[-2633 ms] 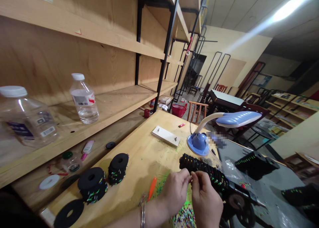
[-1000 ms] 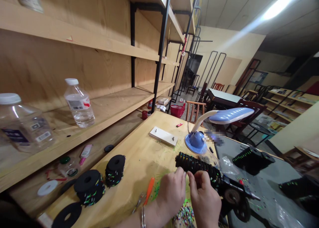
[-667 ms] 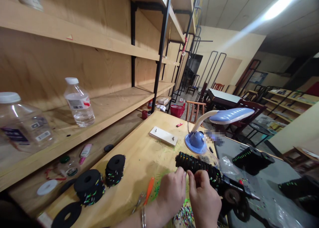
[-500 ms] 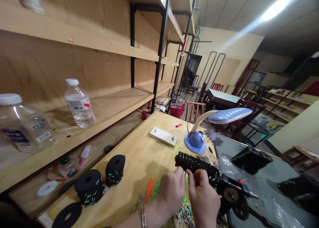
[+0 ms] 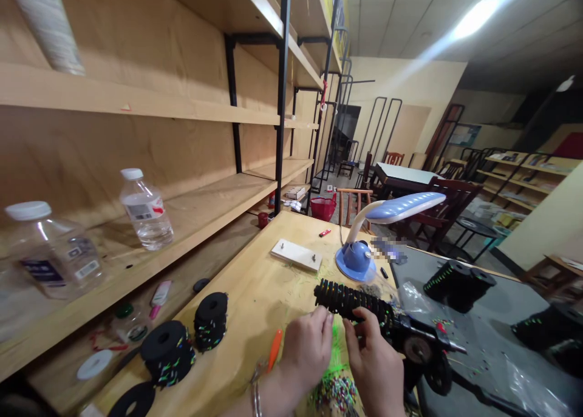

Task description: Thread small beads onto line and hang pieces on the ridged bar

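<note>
Hands are both raised to the black roll: the left hand (image 5: pixel 307 351), a metal bangle (image 5: pixel 257 400) on its wrist, is curled with its fingertips just below the roll's near end, and the right hand (image 5: pixel 368 365) is curled just beside it, its fingers against the roll's underside. Neither is spread open, but whether they grip the roll or something tiny cannot be told from this view.

Far left, a large clear plastic jar (image 5: pixel 53 251) with a white lid and a smaller water bottle (image 5: pixel 146 212) stand on a wooden shelf (image 5: pixel 191 210). On the yellow wooden tabletop (image 5: pixel 246 301) lie a flat black ring (image 5: pixel 132 402) and two stacks of black rings (image 5: pixel 167 352) (image 5: pixel 210 322) dotted with coloured bits. Nearer the hands are an orange-handled tool (image 5: pixel 274 350) and a heap of multicoloured beads (image 5: pixel 334 394), right under the hands.

Beyond them sit a white board (image 5: pixel 296 255) with two screws and a blue desk lamp (image 5: pixel 355 262). The roll (image 5: pixel 350 301), a beaded black stack lying almost level, runs right from the hands into a dark metal wheeled holder (image 5: pixel 416 350) at the tabletop's edge. Further right, more black stacks (image 5: pixel 458 286) rest on a grey surface (image 5: pixel 492 356) — a crumpled plastic bag (image 5: pixel 412 298) lies just beside the roll.
</note>
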A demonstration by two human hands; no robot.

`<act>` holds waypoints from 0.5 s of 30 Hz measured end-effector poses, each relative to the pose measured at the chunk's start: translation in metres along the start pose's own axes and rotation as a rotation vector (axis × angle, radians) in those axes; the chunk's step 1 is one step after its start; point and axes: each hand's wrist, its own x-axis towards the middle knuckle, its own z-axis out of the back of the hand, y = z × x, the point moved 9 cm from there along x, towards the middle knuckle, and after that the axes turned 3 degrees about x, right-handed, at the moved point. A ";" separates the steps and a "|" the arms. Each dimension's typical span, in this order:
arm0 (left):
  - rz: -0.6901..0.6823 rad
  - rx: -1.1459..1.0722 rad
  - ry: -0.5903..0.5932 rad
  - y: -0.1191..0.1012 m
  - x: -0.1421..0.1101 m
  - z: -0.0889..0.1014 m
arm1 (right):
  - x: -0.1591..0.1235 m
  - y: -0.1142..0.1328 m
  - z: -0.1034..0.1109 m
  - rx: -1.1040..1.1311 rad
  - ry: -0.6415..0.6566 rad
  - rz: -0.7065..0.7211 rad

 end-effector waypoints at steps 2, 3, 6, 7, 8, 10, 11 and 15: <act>0.015 0.003 0.026 0.003 -0.002 -0.003 | -0.004 0.001 -0.002 0.054 0.015 0.009; 0.027 0.008 0.043 0.005 -0.004 -0.005 | -0.008 0.001 -0.003 0.074 0.017 0.011; 0.066 0.065 0.094 0.014 -0.012 -0.008 | -0.024 -0.003 -0.004 0.111 0.016 0.028; 0.078 0.097 0.113 0.018 -0.015 -0.008 | -0.030 -0.005 -0.002 0.117 0.006 0.047; 0.085 0.128 0.133 0.021 -0.019 -0.008 | -0.033 -0.005 0.003 0.117 -0.013 0.080; 0.091 0.174 0.169 0.027 -0.027 -0.008 | -0.035 -0.002 0.021 0.086 -0.094 0.187; 0.093 0.184 0.182 0.029 -0.031 -0.007 | -0.032 0.002 0.032 0.056 -0.145 0.253; 0.088 0.149 0.194 0.029 -0.046 -0.002 | 0.005 0.020 0.059 -0.091 -0.259 0.391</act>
